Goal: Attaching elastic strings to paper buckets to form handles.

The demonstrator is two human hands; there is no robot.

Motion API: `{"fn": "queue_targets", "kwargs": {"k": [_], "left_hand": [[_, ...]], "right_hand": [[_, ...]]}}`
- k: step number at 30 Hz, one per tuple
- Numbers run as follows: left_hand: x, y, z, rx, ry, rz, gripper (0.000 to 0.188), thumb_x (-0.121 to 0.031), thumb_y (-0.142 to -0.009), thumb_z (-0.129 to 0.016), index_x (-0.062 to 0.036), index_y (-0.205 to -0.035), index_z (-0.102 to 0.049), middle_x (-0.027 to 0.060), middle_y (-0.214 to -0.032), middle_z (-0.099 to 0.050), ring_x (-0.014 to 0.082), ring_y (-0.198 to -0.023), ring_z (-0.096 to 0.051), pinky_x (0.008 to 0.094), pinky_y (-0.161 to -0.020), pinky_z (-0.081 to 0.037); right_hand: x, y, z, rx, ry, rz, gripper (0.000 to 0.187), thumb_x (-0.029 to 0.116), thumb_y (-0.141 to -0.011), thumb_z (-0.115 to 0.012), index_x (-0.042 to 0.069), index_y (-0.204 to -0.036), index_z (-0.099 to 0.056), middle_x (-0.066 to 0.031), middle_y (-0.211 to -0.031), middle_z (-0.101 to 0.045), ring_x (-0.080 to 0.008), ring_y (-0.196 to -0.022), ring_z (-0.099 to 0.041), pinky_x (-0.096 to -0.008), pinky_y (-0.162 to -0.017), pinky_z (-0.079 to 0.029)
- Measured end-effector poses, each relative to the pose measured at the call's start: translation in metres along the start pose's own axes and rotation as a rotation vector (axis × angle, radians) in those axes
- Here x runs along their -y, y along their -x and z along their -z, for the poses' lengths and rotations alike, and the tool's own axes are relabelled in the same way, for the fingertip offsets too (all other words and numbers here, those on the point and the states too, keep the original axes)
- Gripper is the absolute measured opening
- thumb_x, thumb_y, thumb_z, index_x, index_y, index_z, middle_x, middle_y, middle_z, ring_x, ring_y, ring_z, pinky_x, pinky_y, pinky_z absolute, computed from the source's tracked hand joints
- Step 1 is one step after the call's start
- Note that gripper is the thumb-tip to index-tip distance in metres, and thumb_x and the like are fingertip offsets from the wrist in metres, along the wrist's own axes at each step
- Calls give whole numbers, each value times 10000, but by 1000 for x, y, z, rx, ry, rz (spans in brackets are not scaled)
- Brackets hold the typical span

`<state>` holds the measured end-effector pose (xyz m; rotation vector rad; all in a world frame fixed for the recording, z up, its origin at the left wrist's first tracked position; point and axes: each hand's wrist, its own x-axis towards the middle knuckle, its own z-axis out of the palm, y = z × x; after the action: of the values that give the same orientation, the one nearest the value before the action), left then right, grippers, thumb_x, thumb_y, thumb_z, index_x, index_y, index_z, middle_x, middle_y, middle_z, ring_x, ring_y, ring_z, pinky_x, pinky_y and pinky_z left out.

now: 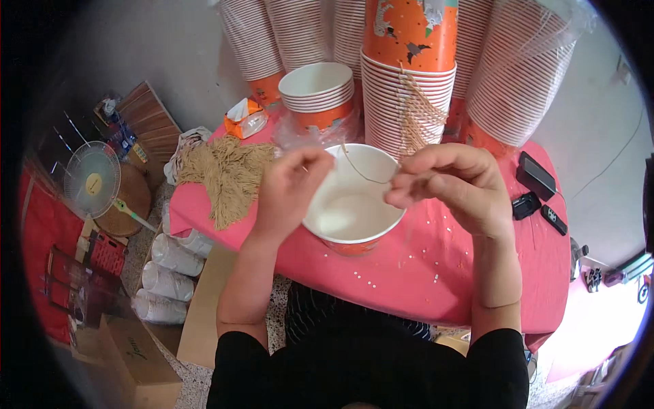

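Note:
A paper bucket (351, 240), white inside with an orange printed outside, stands upright in front of me between my hands. Just over its left rim is my left hand (289, 194), smeared by motion with its fingers bent; whether it holds anything cannot be made out. My right hand (466, 184), to the right of the bucket, pinches a thin tan cord (357, 172) between thumb and fingers. The cord sags over the bucket's mouth toward its far rim. More tan cords with looped ends (415, 119) drape down a tall stack of buckets (381, 109) behind.
On the pink-covered table (402, 286) lies a heap of tan cords (228, 170) at the left. Nearby are a tissue pack (245, 119) and a short bucket stack (317, 102). Black devices (535, 176) sit at the right. Tall bucket stacks line the back; a fan (92, 180) stands left.

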<state>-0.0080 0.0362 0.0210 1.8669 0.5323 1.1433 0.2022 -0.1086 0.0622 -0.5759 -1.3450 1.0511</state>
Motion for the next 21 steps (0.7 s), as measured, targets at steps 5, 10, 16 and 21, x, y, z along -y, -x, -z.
{"fn": "queue_targets", "kwargs": {"k": [5,10,16,21], "left_hand": [[-44,35,-19,478,499,256,258,-70,-971,-557,40,-1204,-561,65,-1143,-640,66,-783,-578,218,-697,-492],[-39,38,-29,597,444,257,210,-84,-980,-550,36,-1142,-609,57,-997,-670,55,-713,-570,208,-599,-472],[-42,40,-15,494,424,300,184,-109,-993,-553,25,-1013,-677,36,-801,-668,46,-612,-544,190,-517,-428],[-34,44,-4,431,353,328,189,-108,-986,-565,39,-1021,-677,36,-770,-664,50,-625,-553,212,-514,-429]], "right_hand": [[-9,-3,-10,-10,-86,91,280,-56,-948,-491,-97,-1212,-575,-217,-1149,-654,-289,-1092,-648,-389,-954,-537],[-6,-6,-8,-67,-12,174,318,-63,-933,-502,-97,-1245,-556,-223,-1175,-642,-307,-1137,-625,-407,-981,-524],[1,-10,21,-226,12,259,353,-3,-936,-528,-96,-1276,-532,-227,-1173,-646,-321,-1105,-646,-365,-935,-540],[3,-10,27,-331,477,183,282,58,-942,-559,-82,-1182,-611,-181,-1074,-692,-253,-984,-686,-330,-817,-551]]}}
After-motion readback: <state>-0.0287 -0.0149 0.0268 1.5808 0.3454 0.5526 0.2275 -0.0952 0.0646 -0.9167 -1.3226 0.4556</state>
